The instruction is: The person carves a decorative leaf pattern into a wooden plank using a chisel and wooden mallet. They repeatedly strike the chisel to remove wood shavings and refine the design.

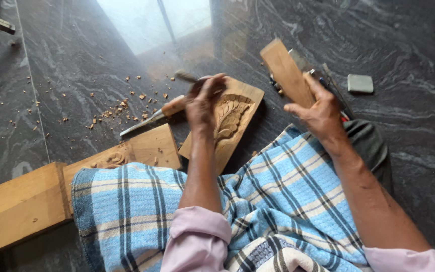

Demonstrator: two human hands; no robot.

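At the centre of the frame the left hand (pixel 201 103) is closed around a chisel (pixel 186 77) whose handle end pokes out toward the upper left, its tip set on the carved wooden panel (pixel 230 118) lying on the dark stone floor (pixel 76 60). Right of centre, the right hand (pixel 320 111) grips a flat wooden block (pixel 285 70), raised above the panel. A second chisel (pixel 152 116) lies just left of the panel among wood chips (pixel 122 106), with wooden planks (pixel 21 206) at lower left.
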